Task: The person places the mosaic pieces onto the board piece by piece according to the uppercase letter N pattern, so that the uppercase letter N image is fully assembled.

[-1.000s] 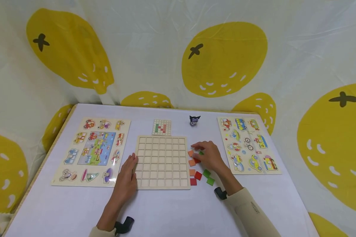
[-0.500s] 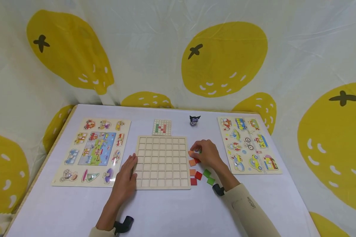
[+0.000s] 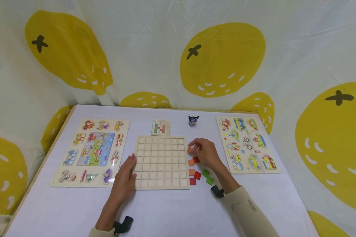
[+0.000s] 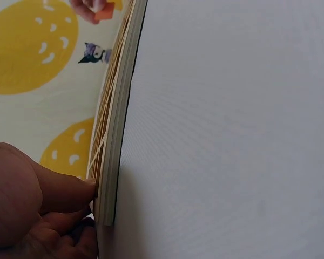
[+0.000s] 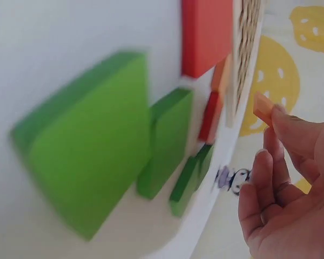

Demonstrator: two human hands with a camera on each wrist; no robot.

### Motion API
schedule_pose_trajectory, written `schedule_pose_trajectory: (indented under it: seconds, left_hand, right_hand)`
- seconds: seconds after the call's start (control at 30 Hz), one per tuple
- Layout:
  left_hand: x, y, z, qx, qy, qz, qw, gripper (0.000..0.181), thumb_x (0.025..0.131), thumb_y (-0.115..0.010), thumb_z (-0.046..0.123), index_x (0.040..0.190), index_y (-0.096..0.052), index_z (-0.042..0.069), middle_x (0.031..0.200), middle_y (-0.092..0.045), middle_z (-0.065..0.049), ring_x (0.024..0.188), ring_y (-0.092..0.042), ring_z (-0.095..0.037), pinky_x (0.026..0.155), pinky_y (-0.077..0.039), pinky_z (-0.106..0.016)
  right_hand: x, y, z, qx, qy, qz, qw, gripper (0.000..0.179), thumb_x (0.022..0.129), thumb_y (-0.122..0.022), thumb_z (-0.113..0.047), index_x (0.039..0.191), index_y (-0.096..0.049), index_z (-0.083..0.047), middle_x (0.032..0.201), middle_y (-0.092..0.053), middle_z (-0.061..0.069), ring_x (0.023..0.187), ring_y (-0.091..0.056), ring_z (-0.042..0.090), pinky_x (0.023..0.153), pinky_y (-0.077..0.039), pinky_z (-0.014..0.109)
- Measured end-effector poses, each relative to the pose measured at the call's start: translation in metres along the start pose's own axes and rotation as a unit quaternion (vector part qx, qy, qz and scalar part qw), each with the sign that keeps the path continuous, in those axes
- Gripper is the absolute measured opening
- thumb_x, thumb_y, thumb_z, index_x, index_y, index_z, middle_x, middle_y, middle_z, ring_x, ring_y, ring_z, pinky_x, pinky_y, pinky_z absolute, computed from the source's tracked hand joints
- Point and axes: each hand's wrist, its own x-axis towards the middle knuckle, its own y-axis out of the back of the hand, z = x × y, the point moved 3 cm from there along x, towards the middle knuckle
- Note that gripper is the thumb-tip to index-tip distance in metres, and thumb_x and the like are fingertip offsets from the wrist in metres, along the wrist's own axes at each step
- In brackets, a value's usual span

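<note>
A wooden grid board (image 3: 163, 163) with bare square cells lies in the middle of the table. My left hand (image 3: 124, 179) rests along its left side, fingers extended; in the left wrist view the thumb (image 4: 70, 191) touches the board's edge. Just right of the board, my right hand (image 3: 207, 153) pinches an orange square tile (image 5: 263, 107) between thumb and fingertips, raised off the table. Below that hand lie red tiles (image 3: 197, 175), other orange tiles (image 3: 191, 172) and green tiles (image 5: 92, 143), flat and loosely spread.
A small pattern card (image 3: 161, 127) with green and red squares sits at the board's far edge. Behind, to the right, stands a small dark figurine (image 3: 193, 120). Picture puzzle boards flank the grid, a left puzzle (image 3: 90, 153) and a right puzzle (image 3: 247, 144). A lemon-print cloth hangs behind.
My right hand has closed its fingertips on an orange tile near the board's right edge and lifted it slightly. My left hand has stayed at the board's left side.
</note>
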Motion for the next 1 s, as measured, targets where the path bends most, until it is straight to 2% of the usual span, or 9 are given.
schedule_pose_trajectory:
  seconds: [0.23,0.53,0.7,1.0]
  left_hand:
    - [0.0,0.001,0.001,-0.005,0.004,-0.002,1.0,0.069,0.099,-0.056,-0.009,0.164,-0.036,0.002,0.177,-0.028,-0.009,0.166,-0.019,-0.034,0.134,-0.018,-0.059]
    - [-0.001,0.001,0.002,-0.01,-0.007,0.002,0.9999,0.069,0.099,-0.056,-0.011,0.163,-0.037,0.001,0.176,-0.029,-0.01,0.166,-0.021,-0.035,0.133,-0.02,-0.06]
    - [-0.001,0.001,0.003,-0.009,-0.01,0.004,0.9999,0.069,0.098,-0.056,-0.011,0.163,-0.037,0.001,0.176,-0.03,-0.01,0.165,-0.021,-0.035,0.132,-0.021,-0.061]
    - [-0.003,0.002,0.004,-0.007,-0.007,0.007,0.9999,0.069,0.098,-0.057,-0.011,0.163,-0.038,0.001,0.176,-0.031,-0.01,0.165,-0.022,-0.036,0.132,-0.021,-0.061]
  right_hand:
    - [-0.003,-0.011,-0.014,0.033,0.037,-0.014,0.9987,0.017,0.098,-0.077,-0.016,0.113,-0.075,-0.022,0.091,-0.062,0.002,0.089,-0.056,0.02,0.073,-0.048,0.029]
    - [-0.002,-0.029,-0.023,0.04,0.031,-0.013,0.9987,0.013,0.096,-0.08,-0.021,0.106,-0.072,-0.023,0.08,-0.069,-0.003,0.076,-0.061,0.017,0.063,-0.05,0.03]
    - [-0.003,-0.037,-0.031,0.043,0.02,-0.021,0.9987,0.01,0.095,-0.081,-0.021,0.102,-0.074,-0.021,0.077,-0.069,-0.005,0.078,-0.062,0.017,0.066,-0.051,0.031]
    - [-0.007,-0.049,-0.042,0.037,0.036,-0.046,0.9976,0.007,0.091,-0.082,-0.016,0.096,-0.078,-0.018,0.078,-0.074,-0.008,0.074,-0.066,0.011,0.067,-0.053,0.029]
